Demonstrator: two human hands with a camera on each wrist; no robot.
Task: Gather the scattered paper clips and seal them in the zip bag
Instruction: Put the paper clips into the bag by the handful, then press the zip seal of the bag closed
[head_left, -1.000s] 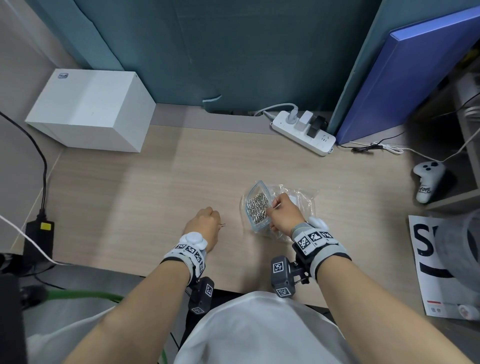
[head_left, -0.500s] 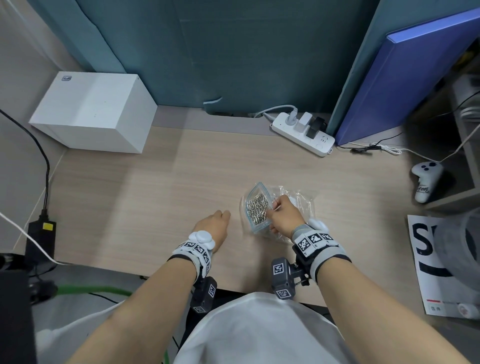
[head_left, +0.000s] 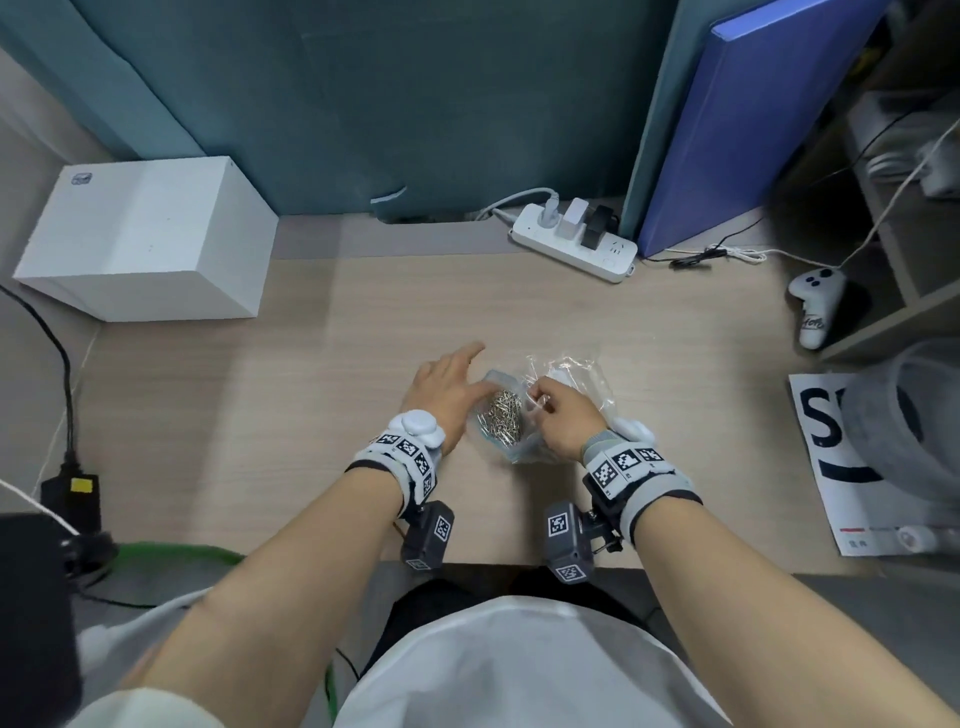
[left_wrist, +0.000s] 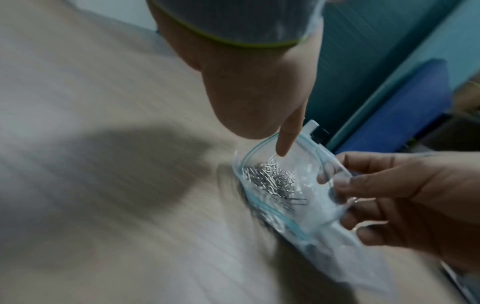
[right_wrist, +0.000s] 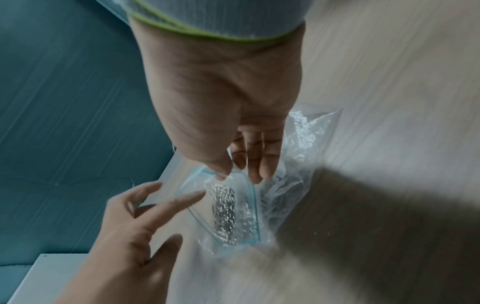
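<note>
Stretching across the frame is the pale wood counter, backed by a teal partition with a blue board leaning at the far right; a white box sits at the far left corner, a white power strip lies along the back edge, and a white game controller rests off to the right; front and centre, the clear zip bag lies on the counter with its blue-lined mouth gaping open; the right hand pinches the bag's upper edge between thumb and fingers, holding that mouth up; the left hand is spread wide with straight fingers, holding nothing, one fingertip reaching to the bag's opening in the left wrist view; inside the bag, a silvery heap of paper clips sits bunched together, right between the two hands.
</note>
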